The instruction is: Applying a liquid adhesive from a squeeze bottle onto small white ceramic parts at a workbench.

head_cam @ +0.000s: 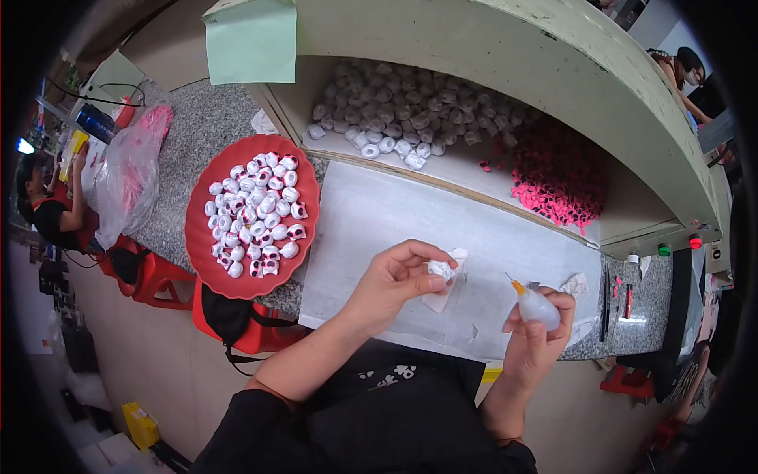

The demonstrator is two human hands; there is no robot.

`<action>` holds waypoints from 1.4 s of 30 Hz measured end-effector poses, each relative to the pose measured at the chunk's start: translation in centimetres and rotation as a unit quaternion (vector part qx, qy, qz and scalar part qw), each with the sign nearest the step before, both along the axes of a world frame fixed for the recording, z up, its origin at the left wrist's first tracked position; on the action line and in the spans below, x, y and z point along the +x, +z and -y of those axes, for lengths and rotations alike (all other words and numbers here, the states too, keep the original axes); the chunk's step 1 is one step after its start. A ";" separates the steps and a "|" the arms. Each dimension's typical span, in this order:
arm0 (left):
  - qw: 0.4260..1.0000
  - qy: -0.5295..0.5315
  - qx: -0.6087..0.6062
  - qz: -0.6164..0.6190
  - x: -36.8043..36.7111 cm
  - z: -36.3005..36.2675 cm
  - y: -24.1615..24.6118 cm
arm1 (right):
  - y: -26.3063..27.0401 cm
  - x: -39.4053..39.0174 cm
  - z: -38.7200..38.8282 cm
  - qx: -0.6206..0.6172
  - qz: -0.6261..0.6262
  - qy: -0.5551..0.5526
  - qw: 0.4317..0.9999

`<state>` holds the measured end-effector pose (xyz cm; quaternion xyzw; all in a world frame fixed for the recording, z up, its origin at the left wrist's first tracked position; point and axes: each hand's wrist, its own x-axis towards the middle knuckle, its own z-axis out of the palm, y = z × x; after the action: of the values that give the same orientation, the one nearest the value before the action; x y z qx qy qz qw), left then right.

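Observation:
Between the thumb and fingers of my left hand [397,278] is a small white molded piece [440,269], held above a folded tissue [437,298]. My right hand [539,338] grips a translucent squeeze bottle [538,309] with an orange tip and a thin needle, pointing up and left towards the piece but apart from it. Both hands are over a white paper sheet [367,207] on the bench. To the left, a red scalloped plate [204,178] holds many white pieces, several with pink and black parts on them.
A pale green shelf unit [533,41] arches over the bench, holding a heap of white pieces [385,112] and a pile of pink parts [556,189]. Tweezers [605,305], a red tube [628,301] and crumpled tissue [574,284] lie right. A plastic bag [127,172] lies left; other people sit nearby.

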<state>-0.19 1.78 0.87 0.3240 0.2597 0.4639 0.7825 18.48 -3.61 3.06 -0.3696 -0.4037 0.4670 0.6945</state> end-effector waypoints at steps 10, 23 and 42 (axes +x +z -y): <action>0.994 0.087 0.018 0.068 0.1 3.1 0.1 | 1.3 -2.8 1.0 0.179 0.255 -0.110 0.944; 0.994 0.086 0.046 0.039 0.1 3.3 0.1 | 0.7 -4.0 1.7 0.197 0.272 -0.110 0.935; 0.994 0.087 0.052 0.036 0.2 3.5 0.1 | 0.7 -3.8 1.5 0.247 0.279 -0.106 0.922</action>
<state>-0.03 -1.72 0.98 0.3234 0.2336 0.5545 0.7303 14.68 -5.14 3.75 -0.3422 -0.6421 0.1535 0.6686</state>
